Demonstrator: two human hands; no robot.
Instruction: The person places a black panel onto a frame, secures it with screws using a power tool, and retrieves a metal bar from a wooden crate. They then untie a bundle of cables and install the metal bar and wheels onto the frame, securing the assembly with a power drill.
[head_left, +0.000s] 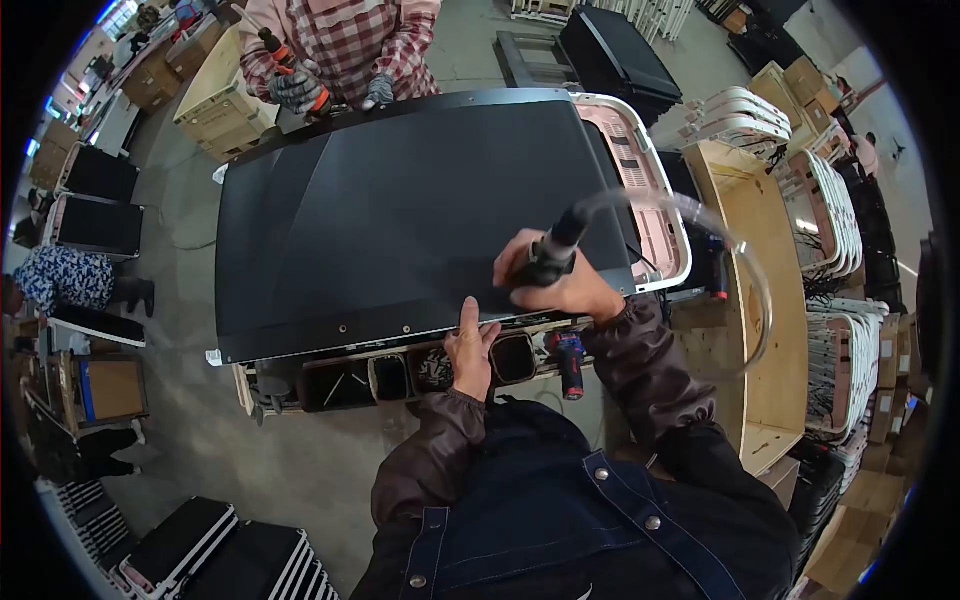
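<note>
A large black panel (400, 210) lies flat across the work stand, with a white-edged pink frame (655, 220) showing at its right end. My right hand (560, 280) is wrapped round a dark power tool (550, 250) with a clear curved hose, held over the panel's right part near its front edge. The tool is blurred and its tip is hidden. My left hand (472, 350) rests on the panel's front edge, fingers apart, holding nothing. Small holes show along that edge to its left.
Opposite stands a co-worker (345, 45) in a checked top and gloves, holding an orange-and-black tool. Bins (390, 378) and a red-and-blue drill (570, 365) sit below the front edge. A wooden crate (775, 320) is at right; stacked white frames (835, 215) stand beyond it.
</note>
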